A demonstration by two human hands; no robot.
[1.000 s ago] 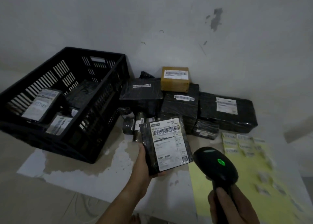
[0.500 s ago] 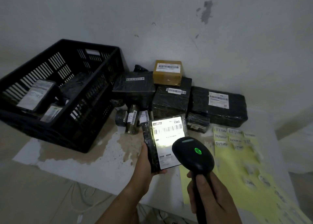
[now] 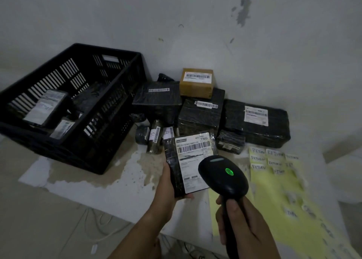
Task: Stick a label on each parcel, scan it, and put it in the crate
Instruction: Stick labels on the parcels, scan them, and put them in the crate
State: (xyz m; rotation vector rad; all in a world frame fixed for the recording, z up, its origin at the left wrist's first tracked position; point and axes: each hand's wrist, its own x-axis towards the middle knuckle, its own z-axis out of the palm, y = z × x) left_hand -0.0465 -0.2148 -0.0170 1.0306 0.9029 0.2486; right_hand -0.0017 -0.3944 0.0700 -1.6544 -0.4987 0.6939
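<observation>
Scanning: looked like the step in hand, with the scanner point(image 3: 223, 176) pointed down at the parcel point(image 3: 172, 172) and showing a green light on top.
Parcel: was held up over the table point(image 3: 117, 186), just in front of the pile point(image 3: 201, 117), well apart from the crate point(image 3: 115, 101) on the left.
Left hand point(image 3: 166, 186): gripped the parcel by its left side, fingers curled round the back, one fingertip showing under the bottom edge.
Right hand point(image 3: 241, 219): was wrapped tight round the scanner handle.
Feel: seemed small, flat and light, being held up by one hand alone; looked stiff like a little box; had a shiny black wrap, maybe a bit slippery.
Best hold: probably by the long sides, away from the white paper, to keep the bars uncovered.
Label point(image 3: 193, 160): was white and stuck flat on the front; read "TNG" at the top right; had a long number over the bars, too small to be sure of; carried blurred small print lower down.
Yellow sheet point(image 3: 274, 190): lay on the table to the right, with little stickers hand-written "RETURN".
Small rolls point(image 3: 154, 139): stood just behind the parcel, one marked "A".
Crate: already held a few parcels with labels; looked like the next stop for this one.
</observation>
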